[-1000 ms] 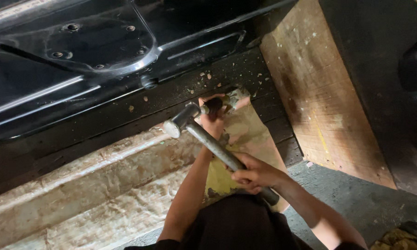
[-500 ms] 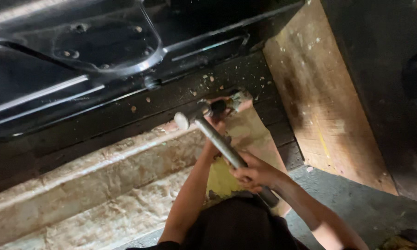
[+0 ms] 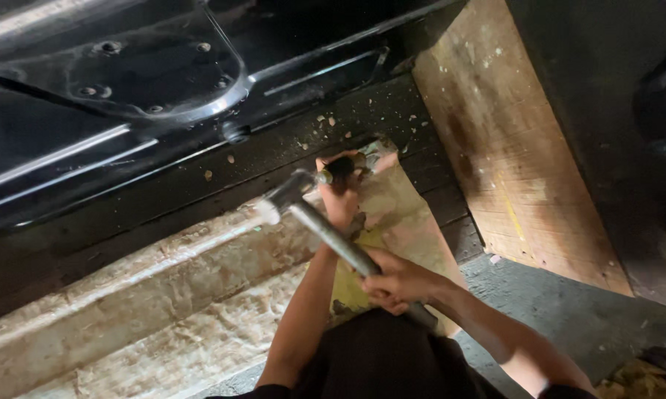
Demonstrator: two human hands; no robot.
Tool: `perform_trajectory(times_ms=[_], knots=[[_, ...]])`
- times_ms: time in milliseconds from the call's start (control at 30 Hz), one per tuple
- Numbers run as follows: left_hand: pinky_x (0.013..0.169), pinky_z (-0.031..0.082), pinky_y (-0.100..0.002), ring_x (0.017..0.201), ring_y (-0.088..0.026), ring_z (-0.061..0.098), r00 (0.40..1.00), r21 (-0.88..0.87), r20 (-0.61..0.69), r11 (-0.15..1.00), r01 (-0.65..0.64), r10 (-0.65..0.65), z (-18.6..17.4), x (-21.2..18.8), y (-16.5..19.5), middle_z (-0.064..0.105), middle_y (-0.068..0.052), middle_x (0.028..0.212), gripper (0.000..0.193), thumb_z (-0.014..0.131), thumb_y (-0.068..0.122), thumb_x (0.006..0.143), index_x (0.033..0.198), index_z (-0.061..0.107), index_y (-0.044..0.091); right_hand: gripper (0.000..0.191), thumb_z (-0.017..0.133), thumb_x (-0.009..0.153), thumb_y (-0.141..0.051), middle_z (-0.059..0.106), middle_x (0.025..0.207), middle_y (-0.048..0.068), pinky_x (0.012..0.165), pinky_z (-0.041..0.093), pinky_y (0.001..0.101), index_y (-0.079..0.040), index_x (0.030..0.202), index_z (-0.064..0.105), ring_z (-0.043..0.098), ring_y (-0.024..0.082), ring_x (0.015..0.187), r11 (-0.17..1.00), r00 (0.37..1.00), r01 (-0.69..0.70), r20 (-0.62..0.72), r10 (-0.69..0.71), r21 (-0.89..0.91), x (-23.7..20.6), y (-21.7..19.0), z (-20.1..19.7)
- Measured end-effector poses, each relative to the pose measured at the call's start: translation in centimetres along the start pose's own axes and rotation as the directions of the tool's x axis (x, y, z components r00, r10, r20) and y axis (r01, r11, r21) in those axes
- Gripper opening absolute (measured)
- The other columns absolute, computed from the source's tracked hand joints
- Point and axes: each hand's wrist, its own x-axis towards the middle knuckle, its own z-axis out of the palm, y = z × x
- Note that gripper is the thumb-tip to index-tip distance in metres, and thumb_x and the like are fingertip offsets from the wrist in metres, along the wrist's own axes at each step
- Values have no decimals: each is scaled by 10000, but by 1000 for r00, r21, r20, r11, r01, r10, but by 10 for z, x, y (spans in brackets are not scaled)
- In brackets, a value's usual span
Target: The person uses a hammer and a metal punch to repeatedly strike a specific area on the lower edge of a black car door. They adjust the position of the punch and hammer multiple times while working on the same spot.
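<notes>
My right hand (image 3: 393, 282) grips the handle of a grey metal hammer (image 3: 314, 218). The hammer's head is at the butt end of a chisel (image 3: 362, 160). My left hand (image 3: 340, 186) is wrapped around that chisel, whose blade end points toward a dark grooved metal sill (image 3: 200, 177). Small pale chips lie scattered on the sill around the chisel tip. Both forearms reach forward from the bottom of the view.
A glossy black metal panel (image 3: 126, 66) with bolts fills the upper left. A worn wooden board (image 3: 517, 148) leans at the right. Rough pale concrete ledges (image 3: 126, 295) run along the lower left, and grey floor (image 3: 569, 310) shows at lower right.
The hammer head swung up and back, then came down onto the chisel's end. My left hand kept the chisel in place.
</notes>
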Motion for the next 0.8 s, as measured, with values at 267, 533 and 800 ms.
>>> perform_trajectory(times_ms=[267,533,800], knots=[[676,568,-286,836,-154,655,968,90,-21,964,251,-250,-1,-5,-2,688,-73,1016,347,678,-159,871,1154,610,30,424,560,908,-42,445,608,6,325,341,250,-93,1312,443,402,88,381,998,987,-55,-152,53,-7,3,-4,-5],[827,576,-299,983,-190,694,993,94,-28,989,115,-113,7,-4,-8,697,-94,1136,388,702,-131,884,1196,561,51,531,522,853,19,450,708,16,311,301,231,-123,1354,419,345,63,381,985,990,-24,-131,47,173,-10,3,-1],[908,552,-285,1032,-182,652,995,-50,-71,996,72,-76,-5,-9,-28,630,-79,1153,449,631,-144,883,1272,478,21,454,517,873,31,417,739,20,303,290,223,-72,1297,392,321,47,391,975,998,54,-32,-48,218,-5,2,-2]])
